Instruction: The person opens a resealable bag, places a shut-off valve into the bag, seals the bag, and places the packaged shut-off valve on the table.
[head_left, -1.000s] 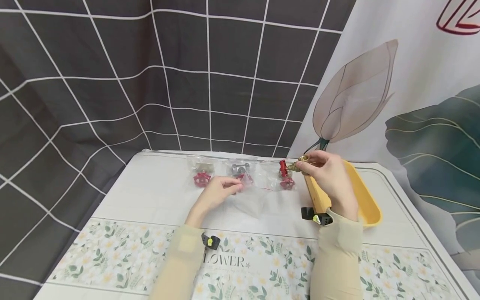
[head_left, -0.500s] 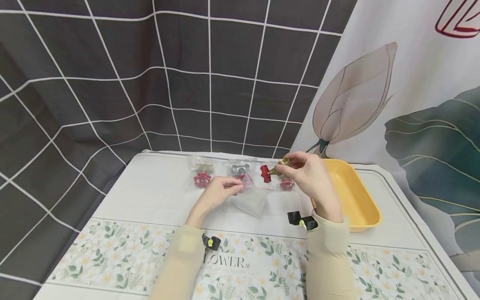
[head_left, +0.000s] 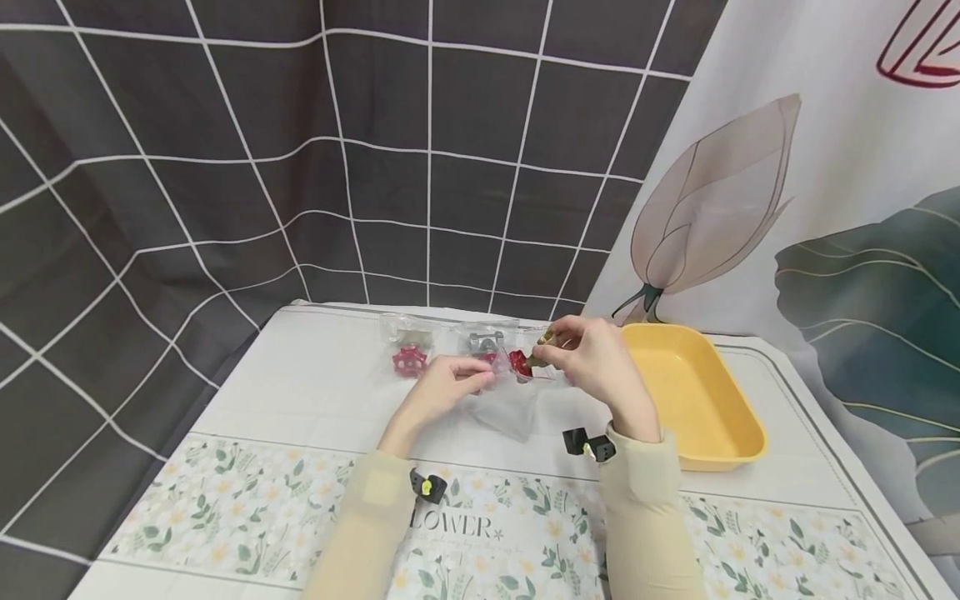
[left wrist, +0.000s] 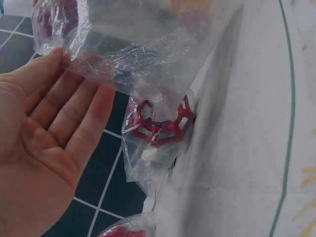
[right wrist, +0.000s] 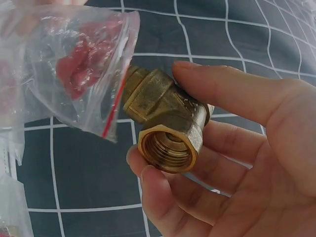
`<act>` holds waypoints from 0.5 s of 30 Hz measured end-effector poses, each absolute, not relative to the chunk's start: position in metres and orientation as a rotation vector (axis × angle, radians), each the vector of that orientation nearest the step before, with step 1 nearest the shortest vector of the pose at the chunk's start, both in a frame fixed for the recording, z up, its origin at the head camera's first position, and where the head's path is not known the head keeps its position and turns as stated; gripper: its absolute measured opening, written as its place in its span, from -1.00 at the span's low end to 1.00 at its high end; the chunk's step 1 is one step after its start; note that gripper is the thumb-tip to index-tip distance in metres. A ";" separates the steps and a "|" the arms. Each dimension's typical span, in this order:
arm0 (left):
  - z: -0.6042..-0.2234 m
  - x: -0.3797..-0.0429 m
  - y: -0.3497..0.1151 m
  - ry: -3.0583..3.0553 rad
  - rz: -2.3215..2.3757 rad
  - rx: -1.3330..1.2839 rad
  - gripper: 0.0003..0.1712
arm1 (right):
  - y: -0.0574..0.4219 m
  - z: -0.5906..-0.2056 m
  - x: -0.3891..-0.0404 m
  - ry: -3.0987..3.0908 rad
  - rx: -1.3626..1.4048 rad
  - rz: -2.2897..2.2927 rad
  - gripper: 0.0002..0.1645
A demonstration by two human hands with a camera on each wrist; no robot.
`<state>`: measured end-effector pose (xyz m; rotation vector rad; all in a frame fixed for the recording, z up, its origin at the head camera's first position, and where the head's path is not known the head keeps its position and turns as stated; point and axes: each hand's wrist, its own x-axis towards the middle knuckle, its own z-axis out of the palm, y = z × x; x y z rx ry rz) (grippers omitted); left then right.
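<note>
My right hand (head_left: 603, 367) grips a brass valve (right wrist: 170, 113) between thumb and fingers, its threaded port facing the right wrist camera. The valve's red handwheel (right wrist: 81, 64) shows through the clear zip bag (right wrist: 42, 94), inside its mouth beside the red zip line. The brass body is outside the bag. With thumb and fingertips, my left hand (head_left: 442, 387) pinches the bag's edge, and the lower part of the bag hangs loose over the table. Behind the left hand, in the left wrist view, is another bagged valve with a red handwheel (left wrist: 160, 128).
A bagged valve with a red wheel (head_left: 410, 360) lies left on the white table, and a bagged grey valve (head_left: 486, 342) lies behind the hands. A yellow tray (head_left: 738, 417) stands at the right. A dark gridded curtain (head_left: 375, 167) hangs behind.
My right hand has moved left from beside the yellow tray, bringing the brass valve to the bag, and its red handwheel has entered the mouth. My left hand has stayed nearly in place.
</note>
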<state>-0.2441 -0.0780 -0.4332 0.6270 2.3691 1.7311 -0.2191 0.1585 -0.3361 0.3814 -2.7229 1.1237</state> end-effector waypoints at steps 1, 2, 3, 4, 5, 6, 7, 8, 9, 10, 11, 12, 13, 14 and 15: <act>-0.433 -0.244 -0.078 2.371 1.728 0.627 -0.75 | 0.157 -0.336 -0.219 -2.730 0.397 1.109 -0.79; -0.434 -0.245 -0.078 2.369 1.729 0.631 -0.75 | 0.156 -0.336 -0.220 -2.743 0.415 1.083 -0.79; -0.434 -0.245 -0.078 2.366 1.730 0.635 -0.74 | 0.155 -0.336 -0.220 -2.755 0.439 1.063 -0.79; -0.434 -0.245 -0.078 2.363 1.726 0.638 -0.73 | 0.154 -0.337 -0.221 -2.769 0.468 1.050 -0.79; -0.435 -0.246 -0.078 2.353 1.728 0.641 -0.73 | 0.153 -0.339 -0.223 -2.779 0.505 1.034 -0.80; -0.435 -0.246 -0.078 2.344 1.727 0.645 -0.71 | 0.152 -0.341 -0.224 -2.787 0.543 1.024 -0.81; -0.435 -0.246 -0.077 2.330 1.729 0.653 -0.70 | 0.152 -0.343 -0.226 -2.794 0.579 1.013 -0.81; -0.435 -0.245 -0.077 2.313 1.729 0.663 -0.67 | 0.151 -0.345 -0.227 -2.796 0.616 0.992 -0.82; -0.436 -0.245 -0.076 2.289 1.733 0.674 -0.64 | 0.150 -0.347 -0.228 -2.794 0.647 0.983 -0.83; -0.436 -0.245 -0.076 2.265 1.735 0.682 -0.60 | 0.149 -0.349 -0.229 -2.794 0.668 0.970 -0.83; -0.436 -0.245 -0.075 2.246 1.734 0.692 -0.56 | 0.148 -0.350 -0.230 -2.792 0.683 0.956 -0.83; -0.436 -0.245 -0.074 2.230 1.727 0.705 -0.52 | 0.147 -0.351 -0.230 -2.792 0.690 0.949 -0.83; -0.437 -0.245 -0.073 2.211 1.721 0.721 -0.48 | 0.146 -0.352 -0.231 -2.791 0.696 0.938 -0.83; -0.437 -0.245 -0.073 2.191 1.710 0.738 -0.45 | 0.146 -0.352 -0.231 -2.790 0.699 0.931 -0.83; -0.437 -0.245 -0.072 2.180 1.698 0.760 -0.43 | 0.145 -0.353 -0.231 -2.788 0.700 0.933 -0.83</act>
